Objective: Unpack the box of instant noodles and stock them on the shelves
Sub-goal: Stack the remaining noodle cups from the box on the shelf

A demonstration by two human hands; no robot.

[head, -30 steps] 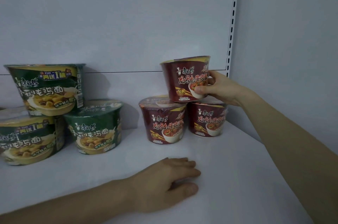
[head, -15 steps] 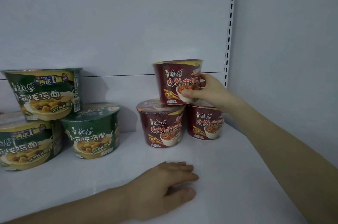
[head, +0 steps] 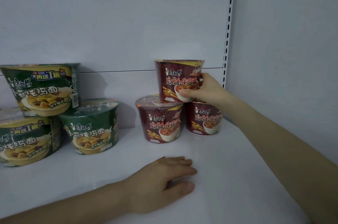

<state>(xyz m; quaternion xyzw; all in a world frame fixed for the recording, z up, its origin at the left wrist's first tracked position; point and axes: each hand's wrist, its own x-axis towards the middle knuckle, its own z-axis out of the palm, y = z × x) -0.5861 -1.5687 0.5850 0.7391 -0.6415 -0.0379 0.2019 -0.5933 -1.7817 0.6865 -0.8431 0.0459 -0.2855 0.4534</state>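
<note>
Three dark red noodle bowls stand at the back right of the white shelf [head: 219, 178]. The top red bowl [head: 175, 80] rests on the two lower ones, the left red bowl [head: 161, 123] and the right red bowl [head: 204, 119]. My right hand [head: 206, 92] grips the top bowl's right side, thumb on its front. My left hand [head: 161, 181] lies flat on the shelf in front, palm down, holding nothing. The box is not in view.
Three green noodle bowls stand at the left: a top green bowl [head: 43, 88] stacked over a lower left green bowl [head: 27, 141], and a front green bowl [head: 93, 126]. A slotted upright [head: 228, 27] and the side wall [head: 283, 59] bound the shelf on the right.
My right hand has shifted the top red bowl a little left and settled it across the two lower red bowls. My left hand stays flat on the shelf.
</note>
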